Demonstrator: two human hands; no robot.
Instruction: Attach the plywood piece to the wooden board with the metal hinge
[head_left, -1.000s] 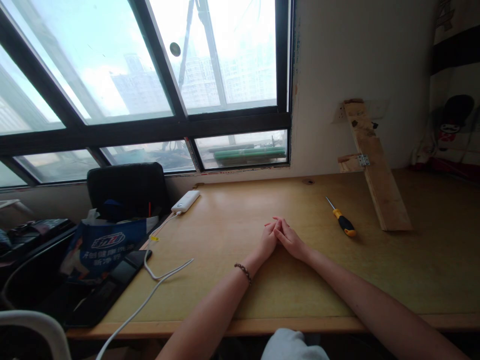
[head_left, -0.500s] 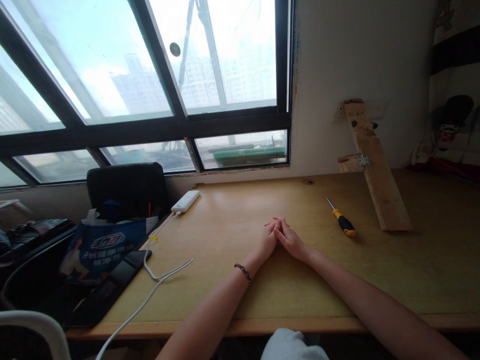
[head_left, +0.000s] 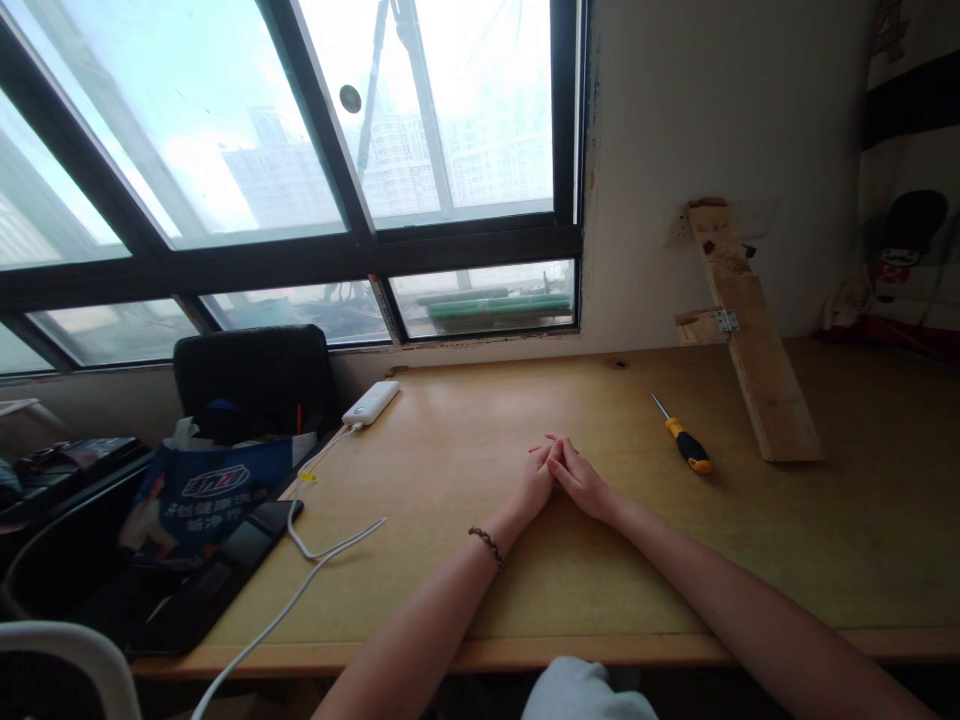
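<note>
My left hand (head_left: 536, 477) and my right hand (head_left: 583, 480) are clasped together, resting on the wooden table (head_left: 465, 420). Their fingers are closed and interlaced, and no object shows between them. A beaded bracelet (head_left: 487, 547) circles the left wrist. To the right of the hands, apart from them, lies a screwdriver (head_left: 688, 447) with a yellow and black handle, its metal tip pointing away from me. Beyond it a wooden board (head_left: 772, 370) leans upward toward the wall, with a metal hinge (head_left: 727, 320) joining a short wood piece (head_left: 696, 327) to its left side.
A white power bank (head_left: 371, 403) sits at the table's far left edge, with a white cable (head_left: 315, 568) trailing down past the front edge. Left of the table stand a black chair (head_left: 255, 370) and a blue bag (head_left: 217, 490). A window and wall rise behind.
</note>
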